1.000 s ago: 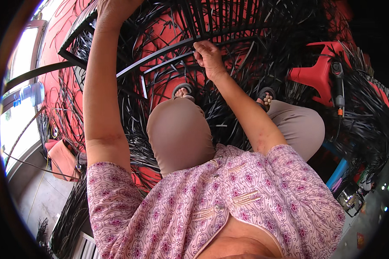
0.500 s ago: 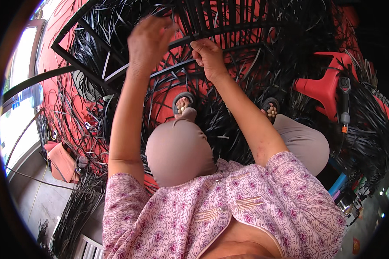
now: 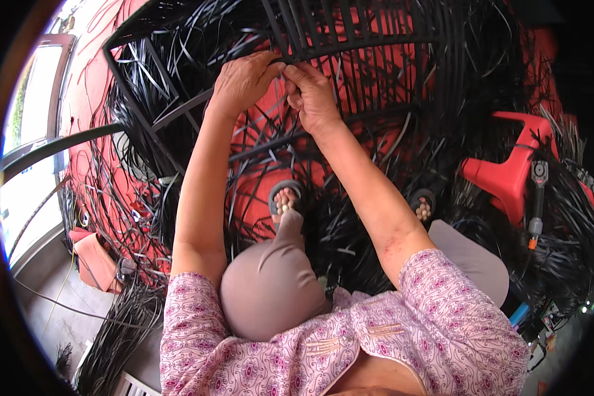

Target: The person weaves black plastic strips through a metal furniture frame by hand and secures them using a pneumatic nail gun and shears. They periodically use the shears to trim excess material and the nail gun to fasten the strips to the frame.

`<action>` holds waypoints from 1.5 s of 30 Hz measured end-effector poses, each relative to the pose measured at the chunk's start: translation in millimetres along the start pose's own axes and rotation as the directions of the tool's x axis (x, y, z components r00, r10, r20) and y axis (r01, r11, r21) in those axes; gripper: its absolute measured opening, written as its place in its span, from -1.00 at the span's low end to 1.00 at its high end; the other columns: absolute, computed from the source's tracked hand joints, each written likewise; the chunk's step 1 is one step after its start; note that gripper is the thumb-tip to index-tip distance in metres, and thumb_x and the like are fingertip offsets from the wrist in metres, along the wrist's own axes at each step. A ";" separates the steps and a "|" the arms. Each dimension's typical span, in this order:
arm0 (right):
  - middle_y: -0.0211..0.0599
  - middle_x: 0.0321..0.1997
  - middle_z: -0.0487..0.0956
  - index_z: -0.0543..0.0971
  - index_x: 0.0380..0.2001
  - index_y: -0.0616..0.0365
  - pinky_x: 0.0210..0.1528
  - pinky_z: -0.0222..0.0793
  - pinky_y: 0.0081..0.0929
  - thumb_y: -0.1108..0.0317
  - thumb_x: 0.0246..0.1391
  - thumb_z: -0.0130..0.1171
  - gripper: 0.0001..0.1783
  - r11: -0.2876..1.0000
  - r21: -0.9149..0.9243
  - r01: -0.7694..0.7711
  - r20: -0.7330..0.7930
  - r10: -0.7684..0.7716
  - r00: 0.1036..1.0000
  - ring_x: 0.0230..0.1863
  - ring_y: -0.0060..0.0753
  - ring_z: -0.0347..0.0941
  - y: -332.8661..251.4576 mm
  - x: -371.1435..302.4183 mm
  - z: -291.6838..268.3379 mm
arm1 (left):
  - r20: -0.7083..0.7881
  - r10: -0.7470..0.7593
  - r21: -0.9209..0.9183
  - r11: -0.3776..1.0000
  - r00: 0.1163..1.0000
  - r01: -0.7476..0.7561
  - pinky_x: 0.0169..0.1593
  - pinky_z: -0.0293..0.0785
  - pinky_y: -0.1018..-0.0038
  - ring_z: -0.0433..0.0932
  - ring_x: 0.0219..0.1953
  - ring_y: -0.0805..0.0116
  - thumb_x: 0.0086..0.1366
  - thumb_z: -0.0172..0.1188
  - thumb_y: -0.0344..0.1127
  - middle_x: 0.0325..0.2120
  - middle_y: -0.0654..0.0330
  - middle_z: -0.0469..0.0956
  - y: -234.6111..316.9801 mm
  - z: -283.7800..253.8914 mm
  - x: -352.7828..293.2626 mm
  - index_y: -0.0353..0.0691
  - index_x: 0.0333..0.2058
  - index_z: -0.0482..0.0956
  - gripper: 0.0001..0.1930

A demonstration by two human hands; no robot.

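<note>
A black frame (image 3: 185, 111) stands in front of me at the top of the view, with a row of black strips (image 3: 351, 76) stretched across its rails. My left hand (image 3: 245, 82) is closed at the frame's rail, thumb and fingers drawn together. Close beside it, fingertips nearly touching, my right hand (image 3: 312, 98) pinches at the same spot with curled fingers. A flat black strip appears to run between the fingertips, mostly hidden by them and by the dark frame behind.
Loose black strips (image 3: 122, 204) lie tangled over the red floor covering (image 3: 249, 204). To the right are a red plastic stool-like piece (image 3: 508, 175) and a grey hand tool (image 3: 538, 198) with an orange end. A salmon cloth (image 3: 98, 261) and a strip bundle (image 3: 115, 343) lie left.
My left hand has come down and right from its raised, blurred position to meet my right hand at the rail. The view has shifted, so the floor and stool appear lower.
</note>
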State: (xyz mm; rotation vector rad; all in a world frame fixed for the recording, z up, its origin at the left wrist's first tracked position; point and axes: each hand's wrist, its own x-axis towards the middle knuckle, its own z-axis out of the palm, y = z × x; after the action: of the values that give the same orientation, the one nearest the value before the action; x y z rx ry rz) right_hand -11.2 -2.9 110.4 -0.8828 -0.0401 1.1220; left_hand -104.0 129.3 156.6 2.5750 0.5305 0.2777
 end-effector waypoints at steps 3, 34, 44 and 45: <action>-0.55 -0.61 0.45 0.56 -0.30 0.08 -0.72 -0.03 -0.73 0.33 0.17 0.23 -0.91 1.000 -0.009 0.018 -0.014 -0.018 1.000 -0.75 -0.76 0.14 -2.8 37.4 -1.8 | 0.036 0.006 0.004 1.000 0.999 -0.006 -0.22 0.47 0.15 0.58 -0.26 -0.07 0.34 0.03 -0.03 -0.37 0.00 0.63 -26.0 8.2 33.1 -0.21 -0.21 0.60 -0.64; -0.53 -0.58 0.46 0.54 -0.19 0.09 -0.70 -0.05 -0.76 0.32 0.24 0.14 -0.86 0.992 -0.120 -0.027 -0.008 0.026 1.000 -0.73 -0.80 0.11 18.0 76.5 -60.1 | 0.163 -0.218 -0.279 0.925 0.962 0.257 -0.27 0.53 0.43 0.62 -0.43 0.36 0.29 0.14 -0.09 -0.50 0.14 0.64 -59.9 76.1 61.2 -0.32 -0.30 0.64 -0.65; -0.62 -0.59 0.45 0.57 -0.29 0.00 -0.70 -0.07 -0.78 0.30 0.22 0.12 -0.92 0.992 -0.123 -0.012 -0.037 0.007 0.999 -0.73 -0.83 0.13 15.9 72.2 -50.2 | 0.154 -0.228 -0.208 0.944 0.961 0.257 -0.19 0.52 0.26 0.63 -0.31 0.08 0.19 0.14 0.09 -0.45 0.07 0.64 -61.7 75.6 60.0 -0.17 -0.29 0.67 -0.58; -0.63 -0.59 0.45 0.57 -0.29 0.00 -0.70 -0.07 -0.78 0.29 0.22 0.12 -0.92 0.992 -0.127 -0.014 -0.042 0.009 0.999 -0.72 -0.83 0.13 17.7 68.4 -49.6 | 0.155 -0.230 -0.219 0.940 0.961 0.261 -0.17 0.53 0.19 0.63 -0.27 0.00 0.17 0.14 0.14 -0.42 0.03 0.64 -64.2 76.4 58.7 -0.12 -0.27 0.68 -0.56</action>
State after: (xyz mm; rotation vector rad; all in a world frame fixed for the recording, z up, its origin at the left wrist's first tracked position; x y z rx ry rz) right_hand 29.5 24.4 39.3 -1.0214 -0.0730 1.1209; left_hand -49.3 172.8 64.3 2.2487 0.7183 0.0832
